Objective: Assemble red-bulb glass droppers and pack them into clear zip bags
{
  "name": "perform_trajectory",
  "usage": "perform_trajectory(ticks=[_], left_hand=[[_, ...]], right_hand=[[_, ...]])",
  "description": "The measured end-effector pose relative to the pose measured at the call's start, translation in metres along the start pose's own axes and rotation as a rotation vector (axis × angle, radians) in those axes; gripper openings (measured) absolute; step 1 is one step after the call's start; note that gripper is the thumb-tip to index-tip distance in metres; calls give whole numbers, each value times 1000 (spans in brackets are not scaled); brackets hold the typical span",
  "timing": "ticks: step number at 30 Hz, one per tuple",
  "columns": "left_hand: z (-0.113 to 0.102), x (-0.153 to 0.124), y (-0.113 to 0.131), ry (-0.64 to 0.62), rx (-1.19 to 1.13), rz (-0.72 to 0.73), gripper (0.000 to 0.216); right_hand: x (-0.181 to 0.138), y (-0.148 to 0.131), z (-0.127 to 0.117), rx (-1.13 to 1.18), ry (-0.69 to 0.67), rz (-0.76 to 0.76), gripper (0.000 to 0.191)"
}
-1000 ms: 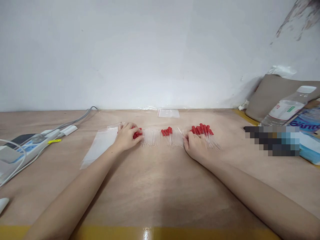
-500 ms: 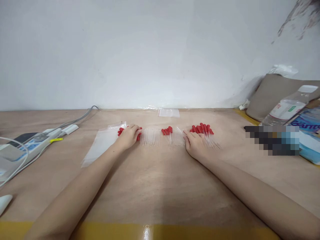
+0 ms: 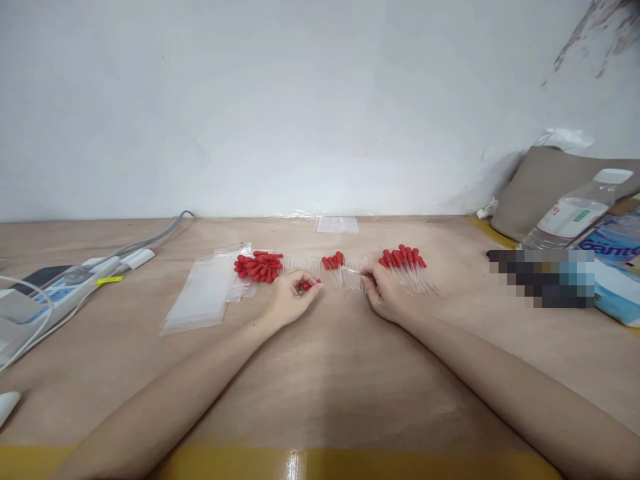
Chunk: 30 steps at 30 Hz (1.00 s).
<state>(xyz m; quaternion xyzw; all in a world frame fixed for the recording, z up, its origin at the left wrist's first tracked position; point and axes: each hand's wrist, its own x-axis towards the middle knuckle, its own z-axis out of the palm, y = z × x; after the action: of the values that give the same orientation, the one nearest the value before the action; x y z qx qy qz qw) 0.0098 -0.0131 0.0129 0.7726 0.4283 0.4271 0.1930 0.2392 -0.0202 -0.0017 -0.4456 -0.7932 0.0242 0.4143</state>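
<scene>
My left hand (image 3: 289, 299) is pinched on a small red rubber bulb (image 3: 307, 285), just right of a pile of loose red bulbs (image 3: 257, 265). My right hand (image 3: 384, 291) pinches a thin clear glass tube (image 3: 353, 271), held level and pointing left toward the bulb. A row of bare clear tubes (image 3: 301, 264) lies behind the left hand. Between the hands lie a few tubes capped with red bulbs (image 3: 334, 261). A larger group of capped droppers (image 3: 406, 261) lies just behind the right hand.
Clear zip bags (image 3: 203, 293) lie left of the bulb pile, and another small bag (image 3: 337, 225) sits by the wall. A power strip with cables (image 3: 65, 288) is at far left. A water bottle (image 3: 575, 213), a brown cushion (image 3: 545, 187) and blue packaging crowd the right.
My left hand left the bulb pile and came right toward the centre with one red bulb. My right hand picked up a clear tube and turned it toward the left hand.
</scene>
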Motion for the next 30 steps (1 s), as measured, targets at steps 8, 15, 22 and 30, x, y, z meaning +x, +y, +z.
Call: perform_trajectory(ticks=[8,15,22,30], left_hand=[[11,-5,-10,-64,-93,32,20],[11,-6,-9,-130,-74,92,23],[8,-7,-6,-156,-21,132,18],[5,-11,1,-309,-70,109,19]], right_hand=[[-4,-17,2,3,-92,-17,13],[-4,-29,1,25,-131,-22,13],[-2,-31,-2,113,-239,-8,16],[-2,-13,0,174,-333,-56,22]])
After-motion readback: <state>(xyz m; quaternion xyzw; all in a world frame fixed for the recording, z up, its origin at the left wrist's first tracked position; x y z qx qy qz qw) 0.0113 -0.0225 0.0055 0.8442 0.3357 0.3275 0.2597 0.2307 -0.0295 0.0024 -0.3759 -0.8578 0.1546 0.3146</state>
